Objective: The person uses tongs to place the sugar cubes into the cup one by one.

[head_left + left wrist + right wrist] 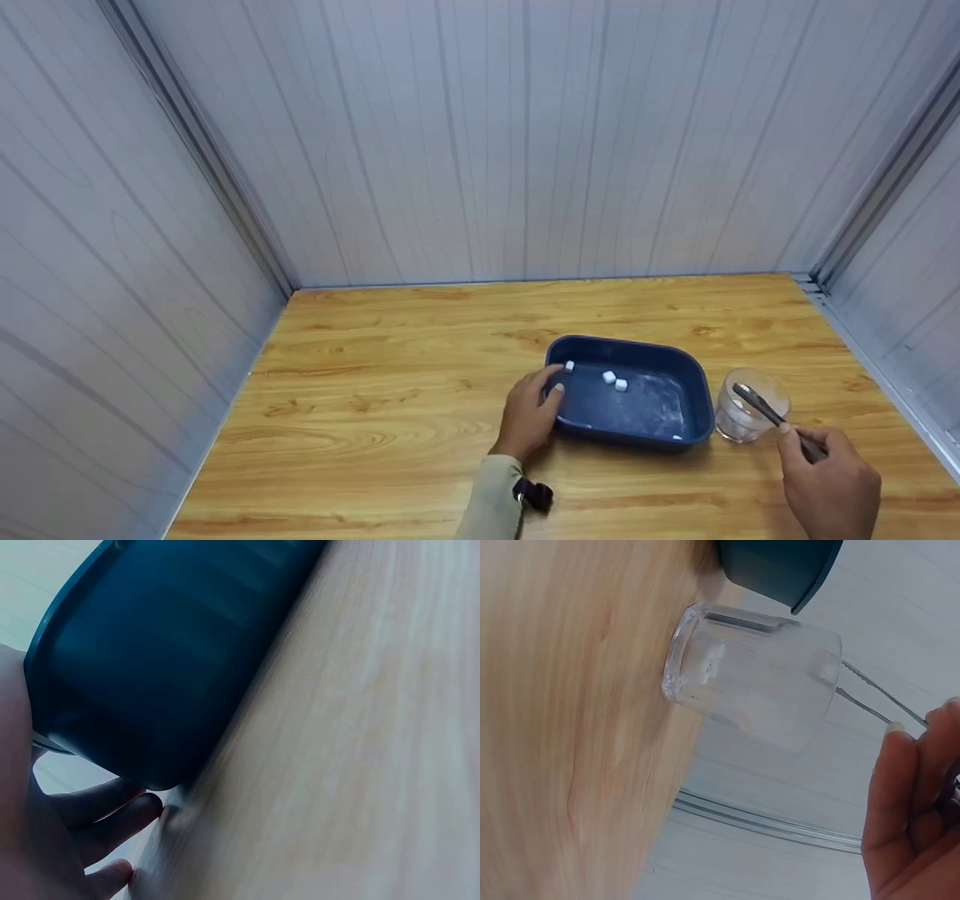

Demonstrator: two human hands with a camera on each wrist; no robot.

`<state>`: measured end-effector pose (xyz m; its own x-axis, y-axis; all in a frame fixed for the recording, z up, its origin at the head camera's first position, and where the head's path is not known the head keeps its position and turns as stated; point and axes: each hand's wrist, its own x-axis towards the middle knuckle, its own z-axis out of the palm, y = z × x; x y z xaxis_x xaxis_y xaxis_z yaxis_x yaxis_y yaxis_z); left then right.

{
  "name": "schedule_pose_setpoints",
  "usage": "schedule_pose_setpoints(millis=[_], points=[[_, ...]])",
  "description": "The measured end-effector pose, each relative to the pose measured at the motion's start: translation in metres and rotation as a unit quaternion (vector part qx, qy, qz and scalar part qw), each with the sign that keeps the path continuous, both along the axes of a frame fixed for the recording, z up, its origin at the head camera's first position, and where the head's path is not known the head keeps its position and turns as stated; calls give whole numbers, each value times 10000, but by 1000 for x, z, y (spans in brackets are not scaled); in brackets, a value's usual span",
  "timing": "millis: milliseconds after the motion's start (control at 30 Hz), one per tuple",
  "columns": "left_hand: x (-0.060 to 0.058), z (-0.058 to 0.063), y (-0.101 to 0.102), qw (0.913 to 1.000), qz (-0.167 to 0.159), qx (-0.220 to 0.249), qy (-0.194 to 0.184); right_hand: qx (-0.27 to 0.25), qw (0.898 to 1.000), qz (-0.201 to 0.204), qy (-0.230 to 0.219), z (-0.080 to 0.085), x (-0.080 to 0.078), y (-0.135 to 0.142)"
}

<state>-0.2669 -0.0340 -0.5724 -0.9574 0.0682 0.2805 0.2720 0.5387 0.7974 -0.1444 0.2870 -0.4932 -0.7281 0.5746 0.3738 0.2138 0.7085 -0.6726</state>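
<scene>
While the left hand [526,415] grips the left end of a navy rectangular tray [589,407] right of centre in the frame, its thumb over the rim, the right hand [834,480] at lower right pinches a pair of metal tongs [766,408]. Their tips reach into the mouth of a clear glass tumbler [733,421], which stands upright on the wood-grain worktop [375,390] just beside the tray's right end. Inside the tray, one white cube [569,367] lies close to the left fingers, and two white cubes [621,385] sit side by side near the middle.
</scene>
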Motion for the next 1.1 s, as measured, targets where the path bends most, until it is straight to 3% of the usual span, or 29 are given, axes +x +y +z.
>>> schedule_pose_setpoints(millis=[600,1100], points=[[2,2,0,10000,-65,-53,-4,191,9993,131,294,-4,-1,4],[1,2,-1,9999,-56,-103,7,29,9999,165,-22,-3,-4,4]])
